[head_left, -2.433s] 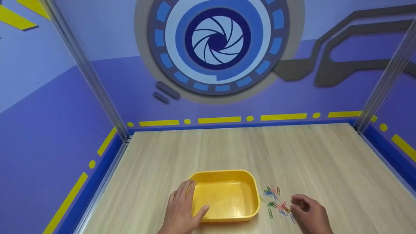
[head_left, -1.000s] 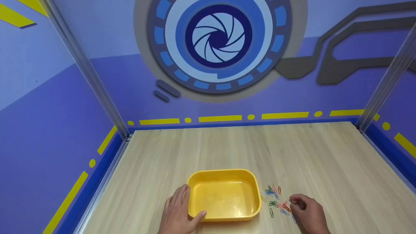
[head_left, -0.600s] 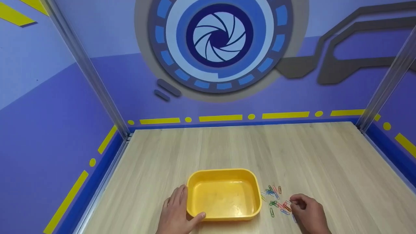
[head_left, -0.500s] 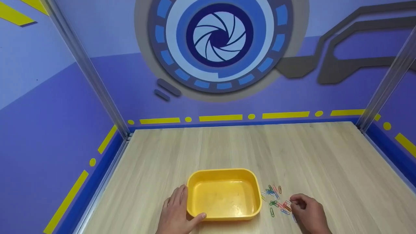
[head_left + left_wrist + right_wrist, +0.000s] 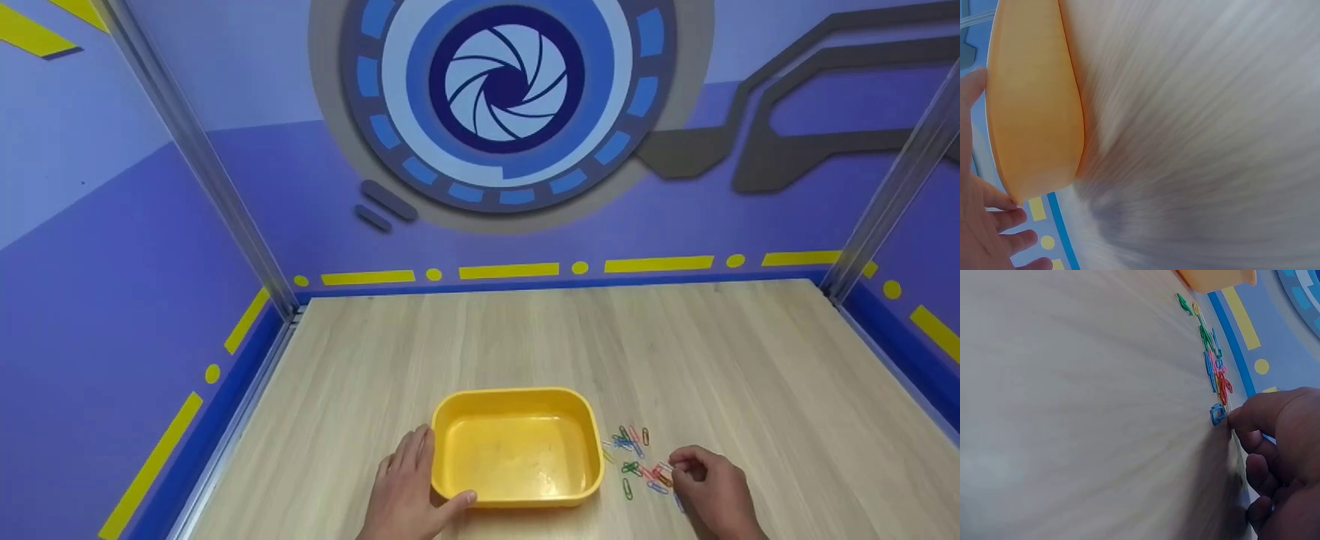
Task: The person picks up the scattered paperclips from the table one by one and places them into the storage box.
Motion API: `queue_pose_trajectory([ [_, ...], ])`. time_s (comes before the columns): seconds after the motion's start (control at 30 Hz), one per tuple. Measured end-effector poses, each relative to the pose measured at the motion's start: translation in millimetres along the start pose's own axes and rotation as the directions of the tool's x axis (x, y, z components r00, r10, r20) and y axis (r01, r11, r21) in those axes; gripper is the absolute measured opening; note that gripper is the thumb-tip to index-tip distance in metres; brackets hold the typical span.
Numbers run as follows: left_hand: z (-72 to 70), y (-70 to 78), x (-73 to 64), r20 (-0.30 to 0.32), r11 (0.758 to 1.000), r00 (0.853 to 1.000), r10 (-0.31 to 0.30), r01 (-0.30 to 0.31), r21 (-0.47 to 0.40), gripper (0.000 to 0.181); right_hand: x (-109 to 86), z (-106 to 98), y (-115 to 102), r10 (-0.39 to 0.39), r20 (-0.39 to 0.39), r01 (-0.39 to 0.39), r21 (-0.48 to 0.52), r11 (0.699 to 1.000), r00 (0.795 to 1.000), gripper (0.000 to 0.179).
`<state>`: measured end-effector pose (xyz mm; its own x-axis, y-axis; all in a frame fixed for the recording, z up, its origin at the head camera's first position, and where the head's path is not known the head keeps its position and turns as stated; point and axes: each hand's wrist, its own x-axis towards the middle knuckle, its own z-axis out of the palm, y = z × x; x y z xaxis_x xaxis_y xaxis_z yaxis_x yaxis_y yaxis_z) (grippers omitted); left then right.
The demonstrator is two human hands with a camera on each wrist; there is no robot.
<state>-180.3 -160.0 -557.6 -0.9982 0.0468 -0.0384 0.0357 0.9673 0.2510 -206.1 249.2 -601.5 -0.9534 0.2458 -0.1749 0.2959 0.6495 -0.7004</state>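
Note:
A yellow rectangular plastic container (image 5: 517,457) stands on the table with nothing in it. My left hand (image 5: 405,484) rests against its left side, fingers fairly straight and thumb at the near rim. In the left wrist view, the spread fingers (image 5: 1002,201) touch the outside corner. To the right of the container lies a loose scatter of coloured paper clips (image 5: 632,470). My right hand (image 5: 712,487) is at the right end of that scatter, thumb and index fingertips together on a white paper clip (image 5: 664,466). A blue paper clip (image 5: 1217,414) lies by the fingertips in the right wrist view.
The wooden table (image 5: 525,337) ends at a purple-blue back wall (image 5: 262,195) with yellow markings. Side walls and metal corner posts (image 5: 202,157) bound it left and right. More green, pink and blue clips (image 5: 624,439) lie close to the container's right side.
My right thumb and index finger have come together at the white clip. The left fingers have slid back from inside the container's rim to its outer left side. The last half second shows almost no movement.

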Motion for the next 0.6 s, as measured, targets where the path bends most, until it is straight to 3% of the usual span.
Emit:
queue_pose_trajectory([
  [0.3, -1.1, 0.6, 2.7, 0.006, 1.000, 1.000, -0.001, 0.001, -0.004, 0.116, -2.0, -4.0, 0.2, -0.030, 0.012, 0.030, -0.070, 0.997, 0.999, 0.009],
  [0.6, -2.2, 3.4, 4.7, 0.055, 0.999, 0.998, -0.027, 0.029, -0.031, 0.117, -2.8, -4.6, -2.6, -0.039, 0.009, 0.040, -0.085, 0.996, 0.999, 0.003],
])
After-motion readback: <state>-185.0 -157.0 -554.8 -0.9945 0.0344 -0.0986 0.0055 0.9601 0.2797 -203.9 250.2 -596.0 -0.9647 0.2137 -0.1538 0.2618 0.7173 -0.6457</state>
